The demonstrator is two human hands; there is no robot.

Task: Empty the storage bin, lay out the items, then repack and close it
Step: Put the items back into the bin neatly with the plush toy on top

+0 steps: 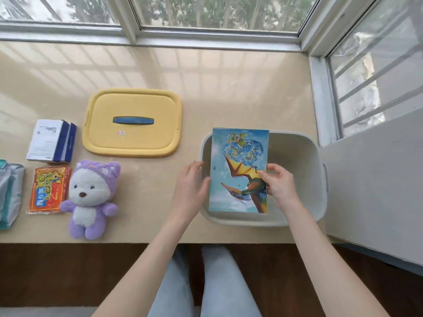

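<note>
A pale grey storage bin [297, 154] stands open at the right of the sill. Over its left half I hold a blue picture book [238, 161] with a pterosaur on the cover. My right hand [278, 183] pinches the book's right edge. My left hand [191, 186] holds its left edge, fingers along the side. The bin's yellow lid [132, 138] with a blue handle lies flat to the left. Further left sit a purple plush toy [91, 199], a red packet [49, 189] and a white and blue box [51, 140].
A grey-green bag [9, 193] is cut off by the left edge. Window frames [206, 37] run along the back and the right. A grey wall ledge [375, 191] sits close to the bin's right side. The sill's front edge [114, 243] is near my knees.
</note>
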